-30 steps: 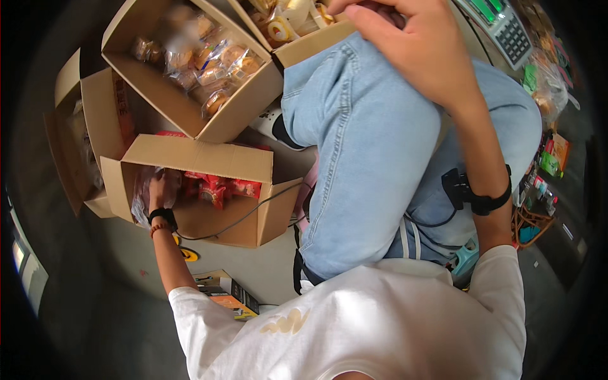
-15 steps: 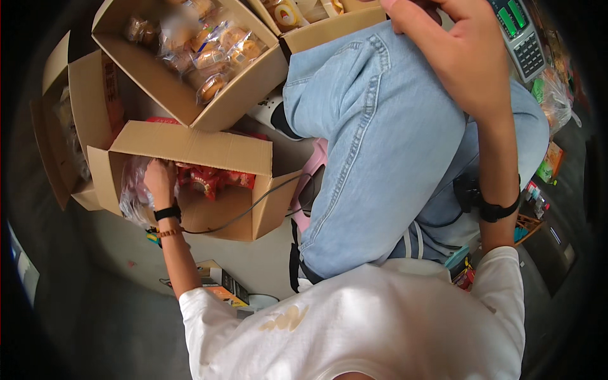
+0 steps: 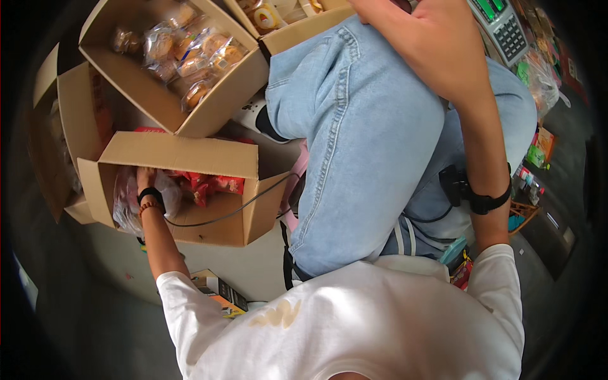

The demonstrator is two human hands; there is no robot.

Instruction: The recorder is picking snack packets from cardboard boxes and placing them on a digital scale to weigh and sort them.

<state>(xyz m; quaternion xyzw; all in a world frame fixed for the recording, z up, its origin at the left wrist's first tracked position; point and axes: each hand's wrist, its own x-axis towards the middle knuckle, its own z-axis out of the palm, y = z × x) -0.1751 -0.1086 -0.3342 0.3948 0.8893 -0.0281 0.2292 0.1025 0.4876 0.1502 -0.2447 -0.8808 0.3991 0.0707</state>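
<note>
My left hand [image 3: 146, 178] reaches down into an open cardboard box [image 3: 180, 151] at the left. Its fingers are hidden among a clear plastic bag [image 3: 126, 201] and the box flap, so their grip does not show. Beside it in the same box lie shiny red packages [image 3: 218, 184]. My right hand [image 3: 437, 47] is over my raised knee at the top edge. Its thumb points left, while the other fingers are mostly cut off by the picture's edge. Whether it holds anything cannot be seen.
A larger box [image 3: 221, 95] holds several wrapped baked goods [image 3: 193, 57]. Another box [image 3: 310, 31] stands at the top, and one more [image 3: 79, 120] at far left. A scale [image 3: 506, 35] sits at upper right, near a plastic bag [image 3: 543, 79]. A dark cable [image 3: 253, 201] crosses the front box.
My left hand has gone deeper into the box, its wristband now at the bag. The whole view has shifted, with boxes and knee appearing further left. My right hand stays over the knee.
</note>
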